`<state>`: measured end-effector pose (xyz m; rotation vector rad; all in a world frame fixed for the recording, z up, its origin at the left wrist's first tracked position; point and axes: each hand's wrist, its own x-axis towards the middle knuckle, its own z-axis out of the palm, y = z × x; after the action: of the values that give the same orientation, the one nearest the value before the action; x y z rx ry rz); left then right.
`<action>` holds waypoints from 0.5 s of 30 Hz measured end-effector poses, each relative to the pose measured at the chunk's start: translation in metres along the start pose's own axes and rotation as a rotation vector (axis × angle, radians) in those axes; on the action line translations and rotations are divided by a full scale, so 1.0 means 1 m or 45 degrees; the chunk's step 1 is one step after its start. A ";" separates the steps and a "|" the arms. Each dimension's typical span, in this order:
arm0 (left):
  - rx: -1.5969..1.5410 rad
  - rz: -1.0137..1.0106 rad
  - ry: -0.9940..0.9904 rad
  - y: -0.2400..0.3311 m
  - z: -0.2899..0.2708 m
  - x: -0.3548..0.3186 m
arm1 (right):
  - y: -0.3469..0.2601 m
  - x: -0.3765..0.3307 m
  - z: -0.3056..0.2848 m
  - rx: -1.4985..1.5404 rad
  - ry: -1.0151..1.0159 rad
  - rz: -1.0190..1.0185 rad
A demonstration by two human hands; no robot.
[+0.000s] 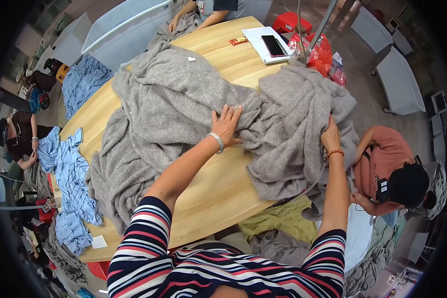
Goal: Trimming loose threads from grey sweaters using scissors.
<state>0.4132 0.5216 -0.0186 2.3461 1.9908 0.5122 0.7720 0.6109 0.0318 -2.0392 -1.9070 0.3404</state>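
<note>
Soft grey knit cloth lies heaped on the wooden table [203, 203], with a broad left heap [174, 99] and a rumpled right heap [288, 109] that meet in the middle. My left hand [227, 125] rests palm down where the heaps join, its fingers spread and holding nothing. At the near right side of the right heap, my right hand [331, 137] is closed on the grey knit cloth; its fingers are partly hidden in the folds. A small white tag [191, 59] shows on the left heap.
Blue striped shirts [77, 174] lie along the table's left end. A phone [273, 45] sits on white papers at the far edge, beside red bags [320, 54]. People stand at left, far side and right [387, 164]. Yellow-green cloth [278, 218] hangs below the near edge.
</note>
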 end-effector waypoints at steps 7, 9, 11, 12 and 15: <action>-0.560 -0.553 0.094 -0.049 0.015 0.023 | -0.038 -0.015 -0.042 -0.177 -0.105 0.099; -0.921 -0.576 0.384 -0.074 -0.023 0.018 | -0.061 -0.029 -0.061 -0.217 -0.074 0.127; -1.229 -0.517 0.689 -0.118 -0.072 -0.006 | -0.088 -0.052 -0.083 -0.248 -0.053 0.139; -1.479 -0.455 0.750 -0.132 -0.098 -0.022 | -0.097 -0.065 -0.094 -0.336 -0.042 0.157; -1.758 -0.513 0.942 -0.177 -0.173 -0.101 | -0.109 -0.105 -0.107 -0.432 0.038 0.076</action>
<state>0.1857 0.4240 0.0811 0.9152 1.2760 2.0120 0.7057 0.5040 0.1676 -2.3000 -1.9993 -0.0037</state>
